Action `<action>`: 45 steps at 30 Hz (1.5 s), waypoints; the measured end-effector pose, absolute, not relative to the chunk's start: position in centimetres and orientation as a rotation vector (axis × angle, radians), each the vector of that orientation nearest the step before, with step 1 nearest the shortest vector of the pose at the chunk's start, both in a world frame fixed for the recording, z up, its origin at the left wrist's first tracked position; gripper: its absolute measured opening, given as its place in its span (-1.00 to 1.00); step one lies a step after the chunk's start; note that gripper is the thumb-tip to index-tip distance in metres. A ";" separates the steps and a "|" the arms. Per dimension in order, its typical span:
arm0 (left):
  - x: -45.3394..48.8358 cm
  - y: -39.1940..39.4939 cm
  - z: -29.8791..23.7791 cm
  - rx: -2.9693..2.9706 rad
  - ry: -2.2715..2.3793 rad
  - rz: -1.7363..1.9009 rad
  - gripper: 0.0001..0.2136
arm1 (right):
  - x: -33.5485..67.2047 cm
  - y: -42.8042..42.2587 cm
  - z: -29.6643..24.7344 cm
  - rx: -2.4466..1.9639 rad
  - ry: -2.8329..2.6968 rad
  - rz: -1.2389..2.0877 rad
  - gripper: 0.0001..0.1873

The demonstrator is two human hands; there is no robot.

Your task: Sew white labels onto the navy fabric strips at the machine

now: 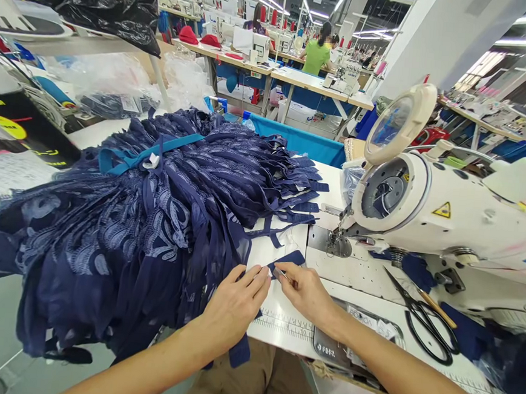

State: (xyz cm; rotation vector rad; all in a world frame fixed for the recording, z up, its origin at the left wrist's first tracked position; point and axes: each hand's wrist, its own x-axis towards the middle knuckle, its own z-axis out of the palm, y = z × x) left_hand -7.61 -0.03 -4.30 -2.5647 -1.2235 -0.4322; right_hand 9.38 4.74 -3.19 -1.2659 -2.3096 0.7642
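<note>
Garment factory floor, white table with a sewing machine. Left hand pins a navy strap flat, fingers pressed on it; right hand pinches the strap end, possibly with a small metal tool, hard to tell. Strap lies just before the needle, within feed reach. Navy lace pile is heaped left, close for pulling. Scissors rest right.

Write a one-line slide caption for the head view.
Left hand and right hand pinch a navy strap beside a lace garment pile at a sewing machine.
</note>
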 end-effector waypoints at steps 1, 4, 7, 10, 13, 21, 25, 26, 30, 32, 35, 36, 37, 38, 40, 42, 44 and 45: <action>-7.6 0.0 -4.3 -2.563 -1.227 -0.428 -0.73 | 9.4 4.7 -3.2 -1.260 -2.322 0.749 -0.70; -7.6 -0.1 -4.3 -2.567 -1.227 -0.423 -0.73 | 9.5 4.6 -3.0 -1.246 -2.359 0.713 -0.69; -7.6 -0.1 -4.3 -2.580 -1.227 -0.400 -0.73 | 9.6 4.5 -2.8 -1.225 -2.388 0.699 -0.68; -7.6 -0.1 -4.3 -2.586 -1.237 -0.388 -0.73 | 9.7 4.6 -2.7 -1.208 -2.408 0.727 -0.69; -7.6 -0.1 -4.3 -2.587 -1.233 -0.402 -0.73 | 9.9 4.8 -2.8 -1.223 -2.362 0.826 -0.70; -7.7 -0.1 -4.5 -2.590 -1.228 -0.428 -0.73 | 9.8 4.8 -2.9 -1.246 -2.249 0.889 -0.69; -7.7 -0.1 -4.5 -2.594 -1.222 -0.425 -0.73 | 9.7 4.7 -3.1 -1.229 -2.279 0.819 -0.70; -7.7 -0.1 -4.5 -2.594 -1.218 -0.431 -0.73 | 9.7 4.7 -3.1 -1.222 -2.295 0.795 -0.70; -7.7 -0.1 -4.6 -2.583 -1.230 -0.444 -0.73 | 9.7 5.0 -3.1 -1.193 -2.354 0.804 -0.71; -7.7 -0.1 -4.6 -2.582 -1.235 -0.434 -0.73 | 9.9 5.3 -2.8 -1.198 -2.347 0.932 -0.73; -7.9 0.2 -4.2 -2.588 -1.211 -0.408 -0.73 | 10.5 5.9 -2.1 -1.255 -2.280 1.079 -0.74; -7.9 0.3 -4.0 -2.590 -1.197 -0.397 -0.73 | 10.9 6.0 -1.9 -1.285 -2.263 1.088 -0.73; -7.8 0.5 -3.6 -2.596 -1.182 -0.380 -0.73 | 11.4 6.1 -1.6 -1.314 -2.254 1.085 -0.73; -7.8 0.8 -3.3 -2.602 -1.161 -0.366 -0.73 | 12.0 6.2 -1.4 -1.344 -2.252 1.068 -0.72; -7.5 1.4 -2.5 -2.611 -1.115 -0.336 -0.72 | 13.5 6.4 -0.9 -1.432 -2.247 0.959 -0.72; -7.3 2.1 -2.0 -2.584 -1.069 -0.362 -0.70 | 15.4 6.4 -0.7 -1.578 -2.255 0.716 -0.72; -7.1 2.8 -2.0 -2.556 -1.054 -0.413 -0.65 | 17.6 6.2 -0.5 -1.754 -2.269 0.400 -0.68; -7.2 3.2 -2.2 -2.564 -1.040 -0.434 -0.63 | 18.7 6.0 -0.4 -1.831 -2.266 0.270 -0.66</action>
